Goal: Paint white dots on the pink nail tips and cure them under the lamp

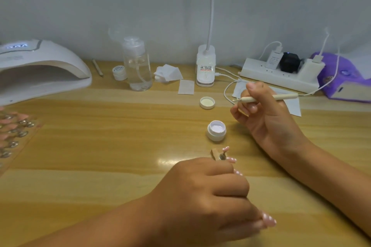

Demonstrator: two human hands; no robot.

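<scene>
**Figure. Dotting pen in my right hand, pink nail tips in my left**

My left hand (204,192), near centre, is curled tightly round a wooden strip (213,153). The strip carries the pink nail tips (231,159). Those showing past my knuckles already bear white dots, and one more dotted tip shows at the near side of the fist.

My right hand (267,120), further away and to the right, pinches a cream dotting pen (267,98) between thumb and fingers. The pen lies roughly level, with its metal point facing left, and I cannot tell whether the point carries paint.

An open white jar of pale paint (216,130) stands on the wooden table (100,146) between my hands, just left of the right one. Its lid (207,102) lies upside down further back.

The white curing lamp (40,70) sits at the far left with its opening facing right. A display glows blue on top, but the characters are too blurred to read. Near it, at the left edge, lies a clear sheet of more pink tips (14,130).

Along the far wall, from left to right, are:
- a thin stick (97,67);
- a small closed jar (119,73) with script on its lid that I cannot read;
- a clear pump bottle (137,64);
- a pile of white wipes (168,73);
- a white desk-lamp base (205,66) with a red-printed label, illegible;
- a power strip (279,75) with chargers plugged in;
- a purple packet (345,78).
</scene>
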